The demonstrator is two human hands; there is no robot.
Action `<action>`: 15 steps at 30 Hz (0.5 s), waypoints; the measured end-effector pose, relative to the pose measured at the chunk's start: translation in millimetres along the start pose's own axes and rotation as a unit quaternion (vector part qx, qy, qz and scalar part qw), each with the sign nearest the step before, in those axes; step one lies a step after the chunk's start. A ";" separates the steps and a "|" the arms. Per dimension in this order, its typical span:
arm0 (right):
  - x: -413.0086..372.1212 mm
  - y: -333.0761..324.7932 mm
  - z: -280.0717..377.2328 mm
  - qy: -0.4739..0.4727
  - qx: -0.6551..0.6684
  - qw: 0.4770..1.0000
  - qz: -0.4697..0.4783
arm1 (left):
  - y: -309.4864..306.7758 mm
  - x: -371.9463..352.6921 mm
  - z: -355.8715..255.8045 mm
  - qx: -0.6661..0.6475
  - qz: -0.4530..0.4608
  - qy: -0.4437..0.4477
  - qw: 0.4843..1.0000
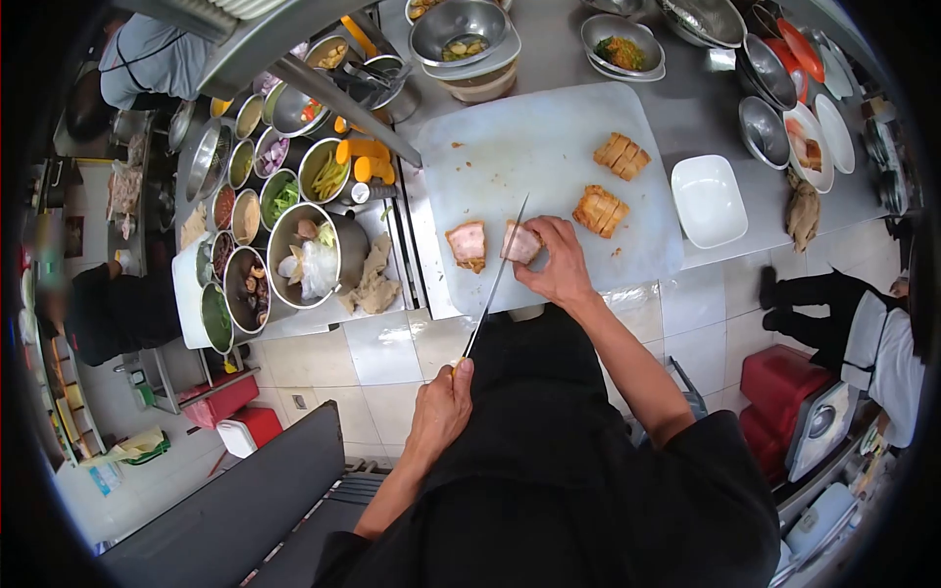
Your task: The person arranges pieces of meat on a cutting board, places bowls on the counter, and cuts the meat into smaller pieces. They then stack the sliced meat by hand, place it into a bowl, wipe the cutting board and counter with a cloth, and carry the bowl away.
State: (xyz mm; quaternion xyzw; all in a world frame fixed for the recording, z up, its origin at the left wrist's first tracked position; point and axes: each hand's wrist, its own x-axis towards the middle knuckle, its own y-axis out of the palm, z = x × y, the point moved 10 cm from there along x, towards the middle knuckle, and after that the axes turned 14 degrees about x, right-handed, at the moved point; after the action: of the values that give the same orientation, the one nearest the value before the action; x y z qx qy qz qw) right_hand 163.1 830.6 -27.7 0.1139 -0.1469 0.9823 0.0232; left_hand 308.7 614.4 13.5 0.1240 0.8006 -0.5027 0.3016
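My left hand (442,407) is wrapped around the handle of a long knife (488,299), whose blade points away from me over the white cutting board (549,118). The blade lies against a piece of roast pork belly (521,243), which the fingers of my right hand (561,263) grip from its right side. To the left of the blade rests another pork belly piece (467,245), pale on top with a browned edge. Two sliced, golden-crusted pork portions (600,212) (621,157) lie farther right on the board.
A white square dish (709,201) stands right of the board. Metal bowls (459,31) sit behind it. At left, containers of vegetables and seasonings surround a large pot (304,257), near a slanting metal post (343,108). Other people (157,64) (882,343) are at both sides.
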 end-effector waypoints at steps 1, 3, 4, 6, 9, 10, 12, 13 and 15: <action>0.4 0.0 0.6 -0.007 0.001 1.000 0.000 | -0.4 -1.7 2.0 0.005 0.006 -0.010 1.000; 1.3 -0.1 0.9 -0.013 0.003 1.000 -0.002 | 0.4 -1.4 2.3 0.006 0.005 -0.013 1.000; 1.4 -1.1 1.6 -0.017 0.003 1.000 -0.007 | 0.7 -0.8 2.5 0.003 0.004 -0.014 1.000; 0.8 -3.2 2.1 -0.019 0.002 1.000 -0.013 | 2.9 -0.5 2.7 0.006 0.002 -0.011 1.000; 0.8 -0.4 -0.7 -0.004 0.011 1.000 0.001 | 2.3 -0.7 1.5 0.010 -0.003 -0.009 1.000; 0.7 -0.9 -0.2 -0.007 0.012 1.000 0.000 | 1.9 -0.7 0.9 0.014 -0.005 -0.008 1.000; 0.7 -3.2 1.0 -0.009 0.013 1.000 -0.003 | -0.1 -1.6 -2.3 0.015 -0.005 -0.006 1.000; 1.0 -4.0 2.0 -0.005 0.017 1.000 -0.001 | -1.0 -2.3 -3.3 0.016 -0.007 -0.006 1.000; 1.7 -3.0 2.8 -0.002 0.023 1.000 0.003 | -1.5 -1.4 -2.9 0.016 -0.006 -0.011 1.000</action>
State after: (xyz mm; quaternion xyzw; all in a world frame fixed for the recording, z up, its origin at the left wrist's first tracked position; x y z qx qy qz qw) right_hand 162.3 832.7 -23.8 0.1159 -0.1248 0.9852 0.0173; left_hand 308.0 616.4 16.4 0.1183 0.7898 -0.5185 0.3056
